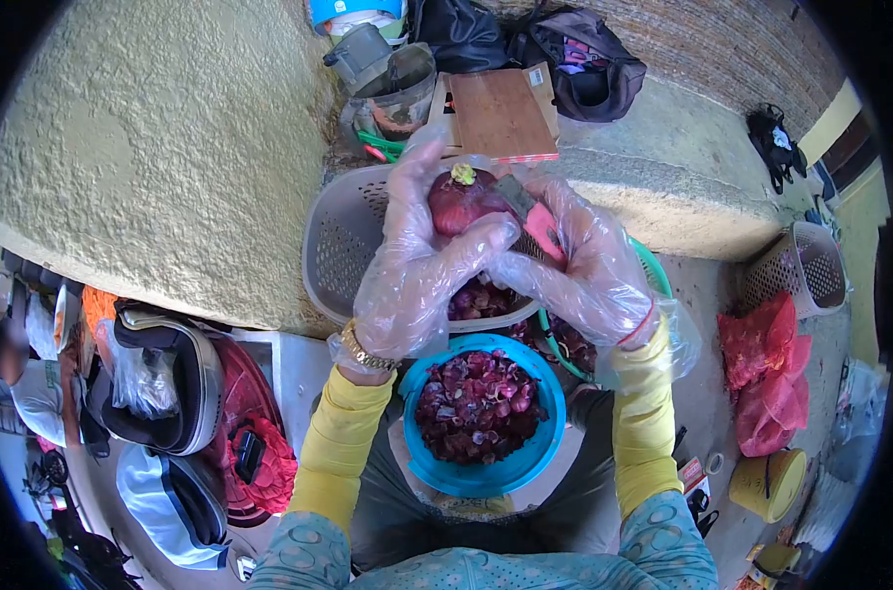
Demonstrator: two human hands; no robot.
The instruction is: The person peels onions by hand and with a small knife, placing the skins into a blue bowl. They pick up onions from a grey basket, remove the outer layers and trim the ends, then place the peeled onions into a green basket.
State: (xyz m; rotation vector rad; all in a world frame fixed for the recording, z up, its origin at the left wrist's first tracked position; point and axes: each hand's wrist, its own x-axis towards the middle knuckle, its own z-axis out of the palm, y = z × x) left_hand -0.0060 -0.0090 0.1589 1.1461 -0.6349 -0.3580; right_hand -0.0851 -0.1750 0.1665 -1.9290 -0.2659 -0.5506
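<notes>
A red onion with a pale green top point(458, 202) is in my left hand point(417, 256), which wears a clear plastic glove, its fingers wrapped round the bulb. My gloved right hand point(594, 256) is closed on a small knife point(542, 228) with a pink handle, its short blade against the onion's right side. Both hands are over a grey perforated basket point(330, 241) with onions inside. Below them, a blue basin point(555, 447) between my legs holds onion skins and pieces point(476, 403).
A green-rimmed basket point(653, 270) is partly behind my right hand. Beyond the grey basket are a brown board point(501, 113), a grey bucket point(402, 88) and a dark bag point(589, 69). Red mesh sacks point(766, 383) and another basket point(805, 270) stand right.
</notes>
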